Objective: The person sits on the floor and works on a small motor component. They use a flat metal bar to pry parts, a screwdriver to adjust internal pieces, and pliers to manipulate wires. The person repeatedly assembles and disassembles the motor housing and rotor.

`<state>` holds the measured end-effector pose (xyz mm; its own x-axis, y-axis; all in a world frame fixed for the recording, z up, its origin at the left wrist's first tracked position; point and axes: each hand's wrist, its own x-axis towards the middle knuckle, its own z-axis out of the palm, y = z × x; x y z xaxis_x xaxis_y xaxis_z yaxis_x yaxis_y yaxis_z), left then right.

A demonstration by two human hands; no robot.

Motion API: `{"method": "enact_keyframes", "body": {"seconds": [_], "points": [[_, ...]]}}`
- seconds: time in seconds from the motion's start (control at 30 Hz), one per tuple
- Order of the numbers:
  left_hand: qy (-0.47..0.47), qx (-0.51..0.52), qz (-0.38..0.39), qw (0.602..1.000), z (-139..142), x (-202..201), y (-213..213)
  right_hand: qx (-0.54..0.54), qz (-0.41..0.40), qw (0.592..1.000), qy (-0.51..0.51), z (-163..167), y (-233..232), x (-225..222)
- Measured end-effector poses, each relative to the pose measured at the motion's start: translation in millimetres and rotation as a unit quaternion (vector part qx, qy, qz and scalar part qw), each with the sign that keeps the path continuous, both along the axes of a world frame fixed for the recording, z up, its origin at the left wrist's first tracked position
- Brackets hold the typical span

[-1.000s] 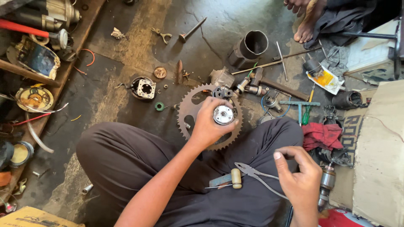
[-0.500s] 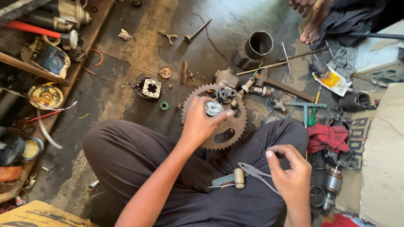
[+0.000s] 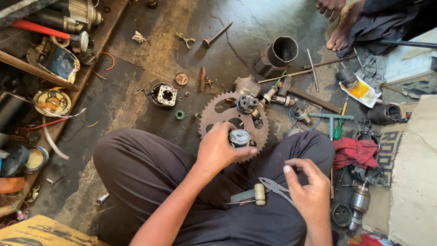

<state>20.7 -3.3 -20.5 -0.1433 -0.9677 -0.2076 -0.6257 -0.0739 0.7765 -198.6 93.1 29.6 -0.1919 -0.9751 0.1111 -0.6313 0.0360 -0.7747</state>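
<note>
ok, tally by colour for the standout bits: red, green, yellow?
Red: 1, rag
Green: 2, ring, screwdriver
Yellow: 1, packet
Total: 4
The left hand holds a silver cylinder, not counted.

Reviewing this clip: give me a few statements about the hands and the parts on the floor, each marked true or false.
1. The left hand grips a small round metal part. True.
2. That part is held over a large toothed sprocket. True.
3. The right hand holds the pliers. False: the pliers lie on the lap beside it.
4. A red cloth lies right of the knee. True.
5. The green ring sits on the sprocket. False: it lies on the floor beside it.
</note>
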Motion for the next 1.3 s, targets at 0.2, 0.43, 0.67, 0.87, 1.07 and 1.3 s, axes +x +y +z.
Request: {"method": "enact_keyframes", "body": {"seconds": [0.2,0.43,0.67,0.87,1.07,1.3], "points": [[-0.008,0.013,-0.053,0.998,15.5,7.7,5.7,0.002,0.009,1.0,-0.002,-0.1,-1.1,2.8],[0.003,-0.018,-0.057,0.998,16.3,8.1,18.8,0.002,0.019,1.0,0.012,0.6,-4.1,8.6],[-0.013,-0.074,-0.038,0.996,9.0,-0.4,23.7,0.028,0.037,0.999,-0.003,-3.9,-7.3,21.7],[-0.075,-0.046,-0.027,0.996,8.8,-11.9,22.8,0.045,0.055,0.997,-0.009,-11.4,-10.3,33.5],[-0.086,-0.06,-0.033,0.994,7.4,-16.9,24.9,0.067,0.056,0.996,-0.026,-18.4,-8.9,36.4],[-0.039,-0.077,-0.022,0.996,17.1,-10.8,21.3,0.046,0.069,0.996,-0.025,-21.3,-6.4,32.9]]}}
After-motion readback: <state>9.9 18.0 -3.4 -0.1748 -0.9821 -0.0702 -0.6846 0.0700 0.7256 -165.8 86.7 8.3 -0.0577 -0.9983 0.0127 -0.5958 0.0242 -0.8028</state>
